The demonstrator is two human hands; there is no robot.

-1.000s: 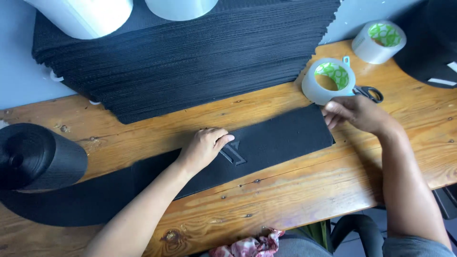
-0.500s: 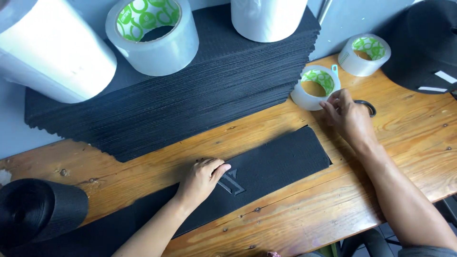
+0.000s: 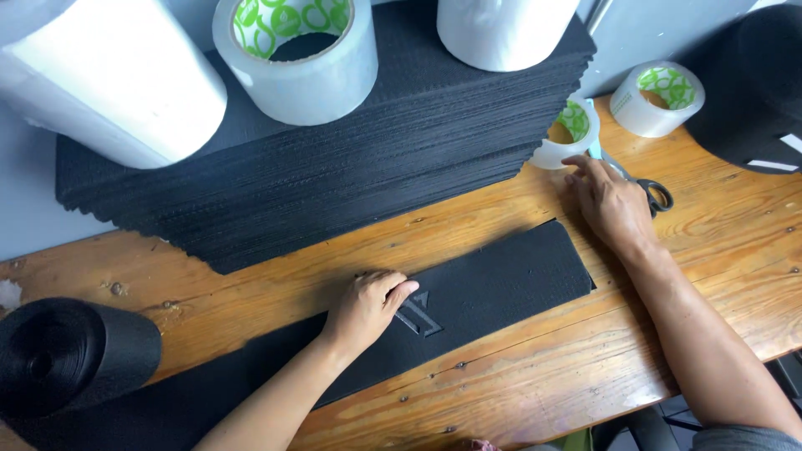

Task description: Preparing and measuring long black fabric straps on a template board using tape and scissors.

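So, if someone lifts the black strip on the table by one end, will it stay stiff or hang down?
The black strip would probably sag: it is thin, lies flat, and unwinds from a roll, so it bends easily. It looks light for its length. The left hand presses it, which suggests it may slide or curl on the wooden table.

Both forearms are bare and reach up into view from the lower edge. The left hand (image 3: pixel 365 307) lies palm down, fingers loosely curled together and pointing to the right, the thumb tucked along the side, the wrist nearly straight. The right hand (image 3: pixel 611 203) is stretched further forward, palm down, knuckles raised a little, fingers extended up and to the left. The two hands are well apart, the right arm angled more steeply.
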